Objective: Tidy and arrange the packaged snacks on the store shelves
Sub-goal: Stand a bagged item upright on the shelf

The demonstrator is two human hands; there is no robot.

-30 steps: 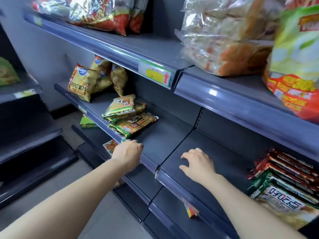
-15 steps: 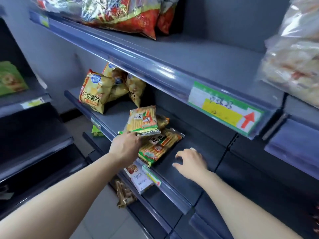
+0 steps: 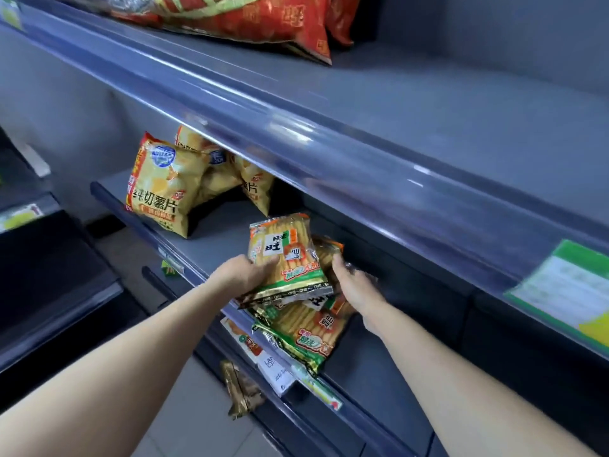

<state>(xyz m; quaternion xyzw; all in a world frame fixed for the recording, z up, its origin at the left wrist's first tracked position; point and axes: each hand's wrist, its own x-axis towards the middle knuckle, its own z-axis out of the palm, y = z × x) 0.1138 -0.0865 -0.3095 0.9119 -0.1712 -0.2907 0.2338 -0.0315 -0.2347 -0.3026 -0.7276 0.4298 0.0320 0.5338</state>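
- Head camera looks down at a grey middle shelf (image 3: 214, 239) with snack packs on it.
- A top cracker pack (image 3: 283, 252), yellow and green, is tipped up at the near edge of that shelf.
- It leans on a lower cracker pack (image 3: 306, 331) that lies flat and sticks out over the shelf edge.
- One more pack (image 3: 328, 250) peeks out just behind them, on the right.
- Left hand (image 3: 242, 275) grips the left side of the top cracker pack.
- Right hand (image 3: 354, 286) is on the right side of the pile, thumb up, touching the packs. Its fingers are tucked behind, so I cannot tell if it is gripping.
- Yellow chip bags (image 3: 158, 189) stand far to the left on the same shelf, well apart from the pile.
- Big red bags (image 3: 263, 24) lie on the upper shelf (image 3: 428, 133).
- A green price tag (image 3: 566, 285) sits on that shelf's front edge, at the right.
- More packs (image 3: 263, 361) lie on the shelf below.
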